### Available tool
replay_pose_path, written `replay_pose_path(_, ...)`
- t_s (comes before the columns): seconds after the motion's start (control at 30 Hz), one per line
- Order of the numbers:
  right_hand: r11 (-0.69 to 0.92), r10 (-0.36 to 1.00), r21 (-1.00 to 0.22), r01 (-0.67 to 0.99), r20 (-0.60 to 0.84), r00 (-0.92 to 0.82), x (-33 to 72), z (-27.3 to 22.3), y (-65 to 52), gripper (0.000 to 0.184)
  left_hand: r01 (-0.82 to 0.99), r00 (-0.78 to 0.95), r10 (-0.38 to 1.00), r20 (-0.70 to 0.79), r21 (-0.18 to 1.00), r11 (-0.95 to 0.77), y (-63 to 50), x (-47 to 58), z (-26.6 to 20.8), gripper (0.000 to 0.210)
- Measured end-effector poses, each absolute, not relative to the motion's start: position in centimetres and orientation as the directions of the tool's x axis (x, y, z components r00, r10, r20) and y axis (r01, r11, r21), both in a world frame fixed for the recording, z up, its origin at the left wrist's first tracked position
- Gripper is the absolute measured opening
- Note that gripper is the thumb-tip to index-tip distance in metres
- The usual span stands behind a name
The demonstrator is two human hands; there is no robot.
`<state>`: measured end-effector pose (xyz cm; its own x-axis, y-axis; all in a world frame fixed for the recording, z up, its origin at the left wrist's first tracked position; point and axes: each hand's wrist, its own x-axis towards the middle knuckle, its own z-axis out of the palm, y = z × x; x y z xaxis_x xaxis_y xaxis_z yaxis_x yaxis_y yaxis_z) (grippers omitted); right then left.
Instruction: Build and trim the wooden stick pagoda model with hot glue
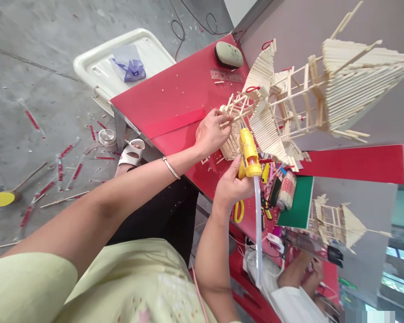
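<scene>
A yellow hot glue gun point(249, 150) with a long clear glue stick point(257, 233) trailing from its back is gripped in my right hand point(234, 184). Its nozzle points at the frame of a pagoda-like model point(291, 101) built from thin wooden sticks. My left hand point(214, 132) pinches a thin wooden stick point(236, 118) against the model's base, close to the nozzle. Whether glue is coming out cannot be made out. The model has slatted, curved roofs and small red loops at some corners.
The red table point(178, 96) carries a grey-green case point(229, 54), a clear ruler point(225, 75), yellow-handled scissors point(239, 211) and a green board point(298, 204). Beside it stands a white stool point(90, 58). A co-worker's hands point(311, 273) are near another stick model point(336, 220). Wrappers litter the floor.
</scene>
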<state>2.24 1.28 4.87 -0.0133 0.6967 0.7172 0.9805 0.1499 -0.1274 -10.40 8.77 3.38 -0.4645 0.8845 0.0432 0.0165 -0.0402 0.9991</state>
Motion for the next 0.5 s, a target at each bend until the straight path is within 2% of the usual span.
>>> replay_pose_path(0.5, 0.137, 0.708, -0.033, 0.99, 0.702, -0.074, 1.0, 4.4, 3.5, 0.054, 0.024, -0.472, 0.879, 0.065, 0.998, -0.061, 8.7, -10.2, 3.0, 0.029)
